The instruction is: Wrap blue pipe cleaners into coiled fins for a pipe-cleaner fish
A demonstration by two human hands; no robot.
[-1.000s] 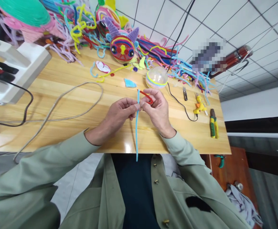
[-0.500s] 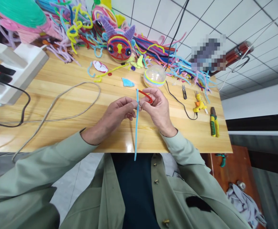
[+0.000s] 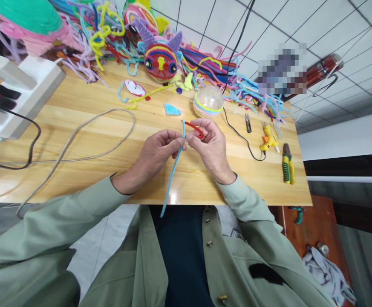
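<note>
A light blue pipe cleaner (image 3: 170, 181) is pinched in my left hand (image 3: 158, 149), its short end pointing up and its long end hanging down to the left past the table edge. My right hand (image 3: 209, 145) holds a red pipe cleaner (image 3: 194, 125), bent in a curve, whose tip meets the top of the blue one. The fingertips of both hands nearly touch at the blue strand. Just beyond them lie a small ribbed blue piece (image 3: 172, 109) and a clear ball (image 3: 209, 101) banded with coloured strips.
Coloured pipe cleaners (image 3: 205, 68) and a horned red figure (image 3: 160, 64) line the back. To the right are snips (image 3: 248, 123), a yellow glue gun (image 3: 269, 140) and pliers (image 3: 288, 164). A white device (image 3: 29, 94) and looped cable (image 3: 73, 134) lie left.
The lower part of the blue pipe cleaner has swung left, from nearly vertical to slanted. Both hands have stayed in almost the same place.
</note>
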